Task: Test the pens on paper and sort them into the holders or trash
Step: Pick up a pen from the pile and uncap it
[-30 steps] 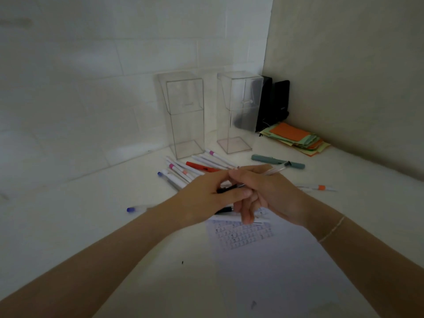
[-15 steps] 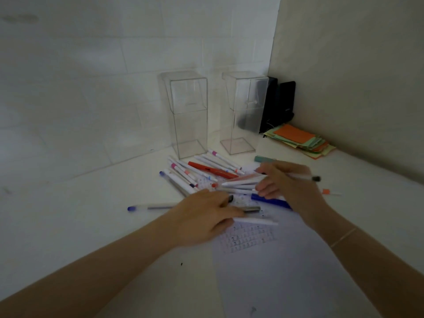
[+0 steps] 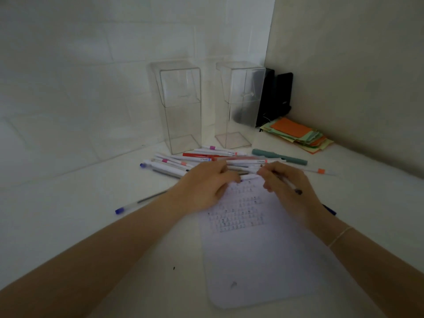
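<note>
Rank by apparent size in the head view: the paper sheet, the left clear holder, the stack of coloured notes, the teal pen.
1. Paper sheet, though it lies nearest the camera.
2. Left clear holder.
3. Stack of coloured notes.
4. Teal pen.

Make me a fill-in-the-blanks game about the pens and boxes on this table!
1. The two clear holders behind the pens have ____ pens inside.
2. The right hand holds a ____.
3. The top note of the sticky-note pile is coloured ____.
4. Both hands rest at the top end of a sheet of ____.

Missing words: no; pen; orange; paper
</note>
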Motion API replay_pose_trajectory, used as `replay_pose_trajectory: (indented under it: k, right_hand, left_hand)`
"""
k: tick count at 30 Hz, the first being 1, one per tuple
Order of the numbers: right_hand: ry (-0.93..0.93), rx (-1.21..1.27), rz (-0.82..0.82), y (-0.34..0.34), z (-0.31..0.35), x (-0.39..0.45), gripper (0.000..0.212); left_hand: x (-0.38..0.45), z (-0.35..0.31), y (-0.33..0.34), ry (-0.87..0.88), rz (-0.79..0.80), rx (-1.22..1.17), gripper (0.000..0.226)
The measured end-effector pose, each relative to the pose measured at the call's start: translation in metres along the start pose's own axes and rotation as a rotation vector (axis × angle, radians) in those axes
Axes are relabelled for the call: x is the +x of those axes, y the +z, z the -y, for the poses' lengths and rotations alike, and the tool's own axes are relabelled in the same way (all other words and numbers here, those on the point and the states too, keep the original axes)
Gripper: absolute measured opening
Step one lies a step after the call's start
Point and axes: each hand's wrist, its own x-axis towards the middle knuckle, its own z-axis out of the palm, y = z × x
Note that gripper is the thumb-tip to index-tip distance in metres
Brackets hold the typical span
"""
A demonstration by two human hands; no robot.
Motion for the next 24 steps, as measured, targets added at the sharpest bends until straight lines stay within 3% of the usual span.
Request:
replay_pose_trajectory:
  k: [2, 6, 11, 18, 24]
  right_hand:
    - [0.135, 0.201, -0.006, 0.003, 0.006, -0.003, 0.022]
    - [0.285, 0.432, -0.002, 0.007, 0.011, -0.010, 0.027]
    - [0.332, 0.465, -0.068, 0.006, 0.003, -0.004, 0.023]
    - [0.363, 0.485, -0.155, -0.007, 0.001, 0.006, 0.016]
    - [0.457, 0.763, 0.001, 0.022, 0.042, -0.006, 0.016]
  left_hand:
    - [-0.012, -0.010, -0.002, 0.056, 0.053, -0.072, 0.025]
    - [-0.033, -0.021, -0.001, 0.072, 0.173, -0.081, 0.068]
    - [-0.029, -0.023, -0.009, -0.093, 0.296, 0.022, 0.101]
    - [-0.027, -0.002, -0.027, -0.144, 0.591, -0.139, 0.119]
    - [-0.025, 0.000, -0.029, -0.095, 0.636, -0.133, 0.123]
